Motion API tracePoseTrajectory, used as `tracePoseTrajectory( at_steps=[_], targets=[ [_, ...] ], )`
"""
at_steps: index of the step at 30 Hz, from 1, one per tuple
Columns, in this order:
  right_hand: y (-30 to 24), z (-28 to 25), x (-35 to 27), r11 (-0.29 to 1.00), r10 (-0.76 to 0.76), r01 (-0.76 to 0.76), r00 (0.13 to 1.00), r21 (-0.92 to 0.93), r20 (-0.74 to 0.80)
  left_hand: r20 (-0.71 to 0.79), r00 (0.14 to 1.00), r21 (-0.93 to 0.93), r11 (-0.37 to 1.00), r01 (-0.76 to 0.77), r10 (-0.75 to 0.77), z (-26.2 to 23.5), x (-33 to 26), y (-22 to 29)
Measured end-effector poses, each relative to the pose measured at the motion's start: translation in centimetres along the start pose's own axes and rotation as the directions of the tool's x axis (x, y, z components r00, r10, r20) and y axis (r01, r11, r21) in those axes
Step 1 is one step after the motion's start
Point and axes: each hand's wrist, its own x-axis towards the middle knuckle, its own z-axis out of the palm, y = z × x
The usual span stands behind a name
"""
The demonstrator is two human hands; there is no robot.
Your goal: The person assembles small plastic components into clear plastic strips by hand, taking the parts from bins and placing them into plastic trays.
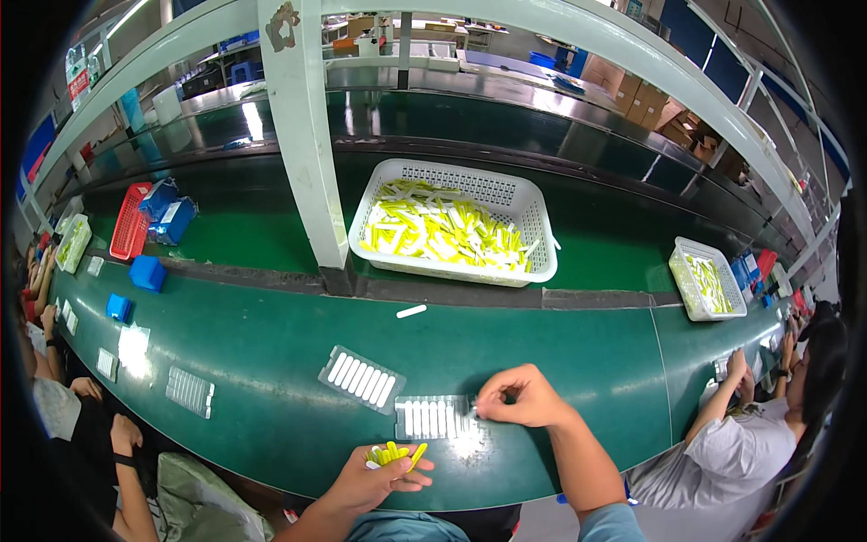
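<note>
My left hand (377, 477) rests at the near edge of the green conveyor belt (271, 334) and holds a small bunch of yellow-and-white sticks (395, 453). My right hand (522, 397) is pinched at the right end of a clear plastic tray (434, 417) filled with a row of white sticks. A second filled tray (362, 378) lies just to the left, angled. One loose white stick (411, 311) lies farther up the belt.
A white basket (533, 237) piled with yellow-and-white sticks sits behind a white post (305, 144). A smaller white basket (706, 280) stands at right, near a seated person (768, 425). More trays (190, 391), blue boxes (146, 272) and a red basket (129, 222) lie left, beside other people's hands.
</note>
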Motion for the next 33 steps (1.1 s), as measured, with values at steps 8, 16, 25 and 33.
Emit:
tracePoseTrajectory(
  at_steps=[8, 16, 25, 33],
  targets=[
    [-1.3, 1.7, 1.1, 0.671, -0.110, 0.169, 0.986, -0.722, 0.128, 0.008, 0.999, -0.117, 0.993, 0.031, -0.031, -0.1, 0.6, 0.0],
    [-1.3, 2.5, 1.0, 0.462, -0.166, 0.188, 0.978, -0.867, 0.124, 0.018, 1.000, -0.144, 0.990, 0.007, -0.004, -1.0, 0.8, -0.3],
    [-0.1, 1.6, 0.7, 0.358, -0.097, 0.101, 0.993, -0.928, 0.071, -0.010, 1.000, -0.130, 0.991, -0.012, 0.011, -1.0, 0.1, -0.1],
    [-0.3, 2.2, 1.0, 0.303, -0.129, 0.130, 0.987, -0.944, 0.095, 0.010, 1.000, -0.122, 0.992, -0.021, 0.023, -1.1, -0.1, -0.1]
  ],
)
